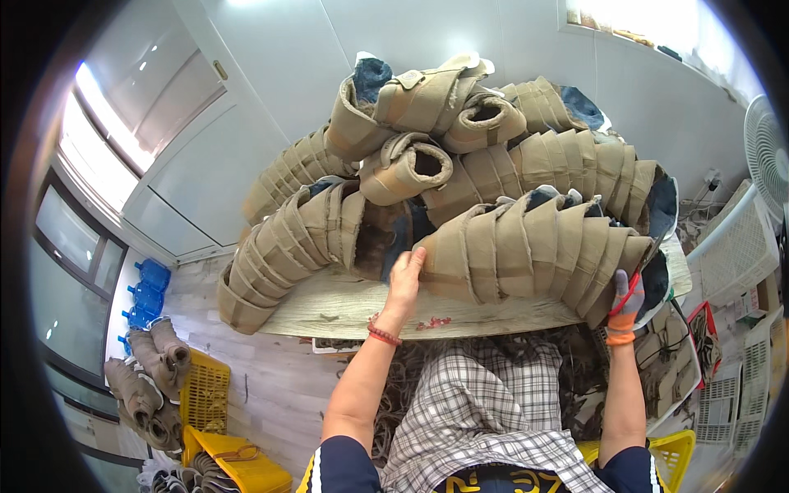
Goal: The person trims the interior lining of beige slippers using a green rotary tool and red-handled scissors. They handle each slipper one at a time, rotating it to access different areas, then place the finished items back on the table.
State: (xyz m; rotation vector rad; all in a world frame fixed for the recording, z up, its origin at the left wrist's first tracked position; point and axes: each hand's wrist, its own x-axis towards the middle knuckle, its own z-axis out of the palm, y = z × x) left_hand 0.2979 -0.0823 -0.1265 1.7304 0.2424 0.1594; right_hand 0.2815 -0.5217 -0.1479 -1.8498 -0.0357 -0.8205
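Observation:
A long row of nested khaki, fleece-lined boot uppers [518, 255] lies across the pale table [370, 306] in front of me. My bare left hand [404, 279], with a red bead bracelet at the wrist, grips the left end of this row; its thumb is on the khaki cloth. My right hand [626, 308], in a grey and orange glove, is closed on red-handled scissors [631, 289] at the row's right end. The scissors' dark blades point up along the last upper. Another nested row [288, 246] curves away to the left.
More uppers [407, 168] are heaped behind, against the white wall. Yellow crates [205, 393], brown boots [140, 386] and blue water jugs [148, 287] stand at the left. A white fan [764, 144] and pale baskets [744, 378] are at the right. Scraps lie under the table.

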